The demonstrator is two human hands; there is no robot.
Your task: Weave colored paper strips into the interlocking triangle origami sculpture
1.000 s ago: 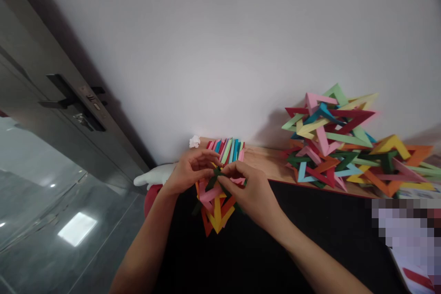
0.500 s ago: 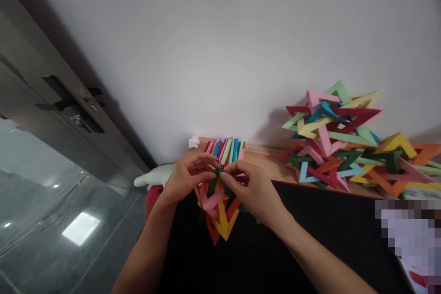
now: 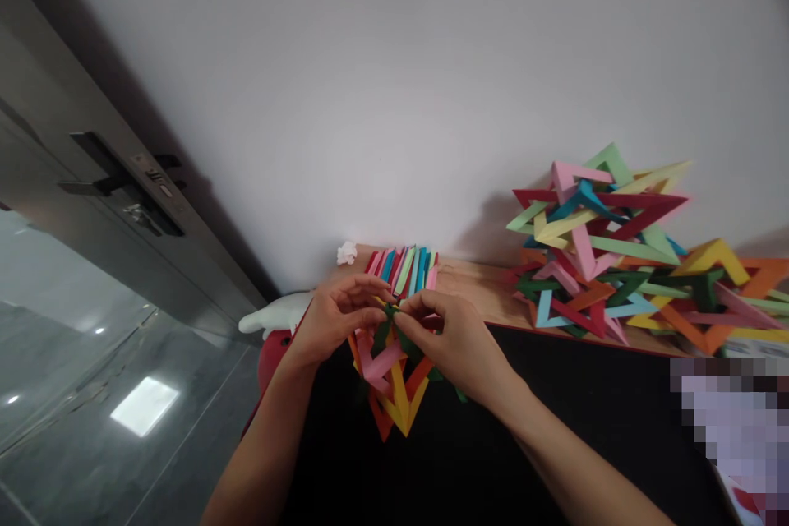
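Note:
A folded paper star model in pink, yellow, orange and dark green hangs between my hands, its lower points over the black surface. My left hand pinches the dark green strip at its top from the left, thumb against fingers. From the right, my right hand pinches the same dark green part, its fingertips nearly meeting the left ones. Both hands hide much of the model's upper part. Just beyond them lies a row of folded paper strips in several colours.
Finished paper stars are piled at the right on a wooden ledge along the wall. A crumpled white paper lies at the ledge's left end. A black mat spreads below. A door with a handle stands at the left.
Hardly anything differs. Both hands keep their pinch on the dark green strip, with only slight shifts of the fingers and the view.

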